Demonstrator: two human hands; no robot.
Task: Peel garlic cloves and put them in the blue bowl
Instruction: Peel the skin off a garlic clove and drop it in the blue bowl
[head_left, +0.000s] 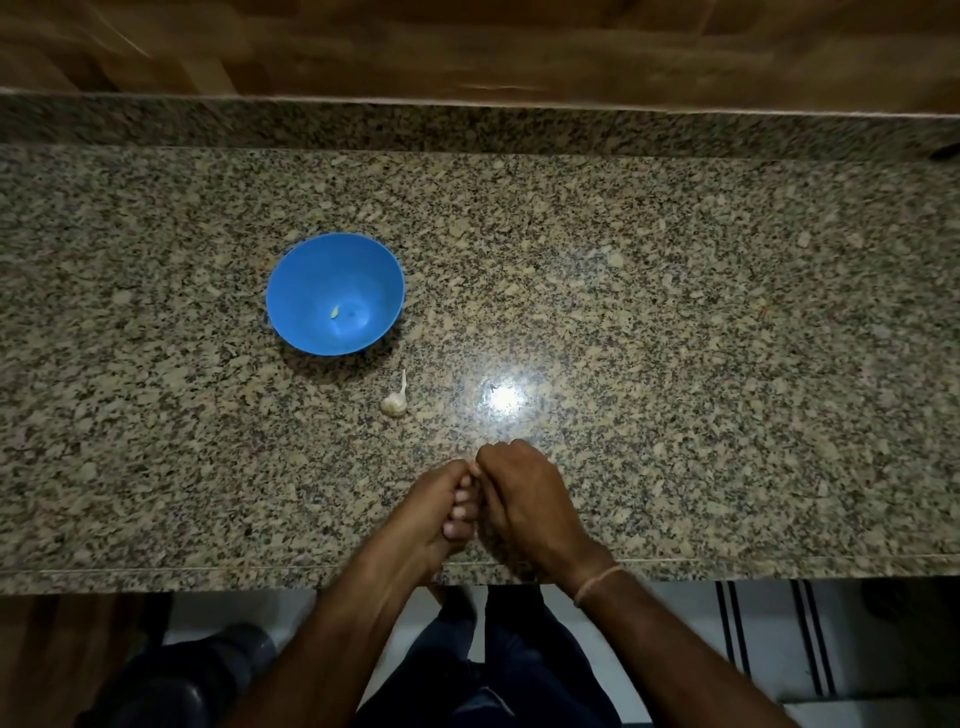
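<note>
Head view: both hands meet low on the speckled counter (675, 312), near its front edge. The left hand (441, 512) and the right hand (524, 493) touch at the tips. The left fingers (460, 512) are curled inward with nails showing, and the right hand's are bent over and turned away. Whatever they pinch is hidden, so I cannot tell if a clove is clamped there. The pose looks like peeling in progress.

The garlic bulb (394, 404) lies untouched on the counter at about 11 o'clock from the hands. The blue bowl (311, 270) stands beyond it at roughly 10 o'clock, with the bulb near its 5 o'clock side. One small pale piece (335, 312), probably a peeled clove, lies in the bowl's bottom.

Next, the skin likely has to come free. Then one hand would reach toward 10 o'clock, passing over the bulb, and drop the clove in the bowl.
</note>
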